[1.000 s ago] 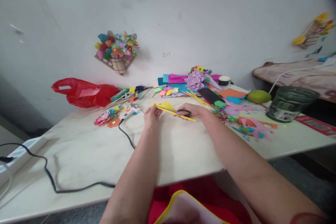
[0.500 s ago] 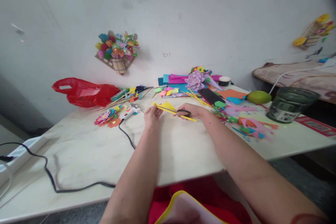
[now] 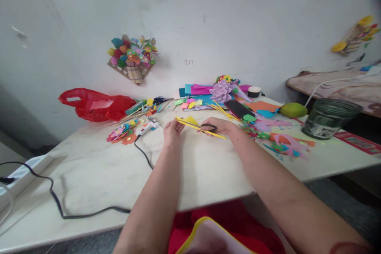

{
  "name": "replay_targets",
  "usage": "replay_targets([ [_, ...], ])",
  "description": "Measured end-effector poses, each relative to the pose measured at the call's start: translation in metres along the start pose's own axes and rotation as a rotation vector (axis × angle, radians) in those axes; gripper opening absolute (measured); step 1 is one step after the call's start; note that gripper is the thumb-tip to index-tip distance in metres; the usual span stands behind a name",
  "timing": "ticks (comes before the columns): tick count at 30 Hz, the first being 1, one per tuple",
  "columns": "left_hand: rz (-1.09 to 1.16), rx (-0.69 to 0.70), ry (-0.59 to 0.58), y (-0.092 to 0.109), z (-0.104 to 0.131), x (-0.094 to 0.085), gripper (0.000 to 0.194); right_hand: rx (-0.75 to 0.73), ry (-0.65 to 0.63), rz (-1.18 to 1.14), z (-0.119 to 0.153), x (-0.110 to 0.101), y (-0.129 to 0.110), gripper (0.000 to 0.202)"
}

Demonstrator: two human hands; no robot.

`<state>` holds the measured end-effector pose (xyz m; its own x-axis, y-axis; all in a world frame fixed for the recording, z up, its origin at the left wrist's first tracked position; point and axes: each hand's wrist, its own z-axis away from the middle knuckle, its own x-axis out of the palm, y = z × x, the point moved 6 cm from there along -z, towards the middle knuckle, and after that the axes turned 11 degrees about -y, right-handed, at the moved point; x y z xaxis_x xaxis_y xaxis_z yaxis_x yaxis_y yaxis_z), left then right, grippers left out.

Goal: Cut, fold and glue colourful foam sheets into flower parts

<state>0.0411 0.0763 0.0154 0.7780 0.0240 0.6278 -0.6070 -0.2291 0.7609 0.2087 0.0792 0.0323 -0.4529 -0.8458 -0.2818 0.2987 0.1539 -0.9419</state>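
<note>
My left hand (image 3: pixel 174 127) pinches the left end of a yellow foam piece (image 3: pixel 191 120) above the white table. Black-handled scissors (image 3: pixel 209 127) are in my right hand (image 3: pixel 216 124), their blades pointing left along the yellow piece. A thin yellow strip (image 3: pixel 218 136) slants down to the right beneath my right hand. Behind my hands lie more yellow strips (image 3: pixel 222 110), beside a dark phone (image 3: pixel 238 109). The blade tips are hard to make out against the yellow foam.
A glue gun (image 3: pixel 146 127) with a black cord and foam flowers (image 3: pixel 121 132) lie left of my hands. Farther left is a red plastic bag (image 3: pixel 98 105). Foam scraps (image 3: pixel 285 143), a green fruit (image 3: pixel 293 110) and a glass jar (image 3: pixel 329 119) stand to the right.
The yellow strip's free end has shifted slightly right and down, and its left end has shifted a little right. Both hands keep nearly the same place and hold.
</note>
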Motion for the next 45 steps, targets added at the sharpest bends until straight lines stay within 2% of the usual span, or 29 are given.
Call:
replay_targets([
  [10,-0.002,0.006,-0.017,-0.0004,-0.0002,0.0011,0.01,0.008,0.031,-0.005,-0.0004,0.0,-0.0013,0.028],
  [21,0.015,0.0,0.062,-0.0002,-0.0024,-0.0063,0.009,-0.008,0.04,0.012,0.0,-0.0025,-0.0007,0.025],
  [32,0.006,-0.007,0.0,-0.0022,-0.0009,-0.0009,0.008,0.005,0.046,0.029,0.0006,0.0001,-0.0032,0.027],
  [45,-0.016,-0.004,0.014,-0.0009,-0.0007,-0.0017,0.011,0.006,0.045,0.044,-0.001,-0.0016,-0.0031,0.027],
])
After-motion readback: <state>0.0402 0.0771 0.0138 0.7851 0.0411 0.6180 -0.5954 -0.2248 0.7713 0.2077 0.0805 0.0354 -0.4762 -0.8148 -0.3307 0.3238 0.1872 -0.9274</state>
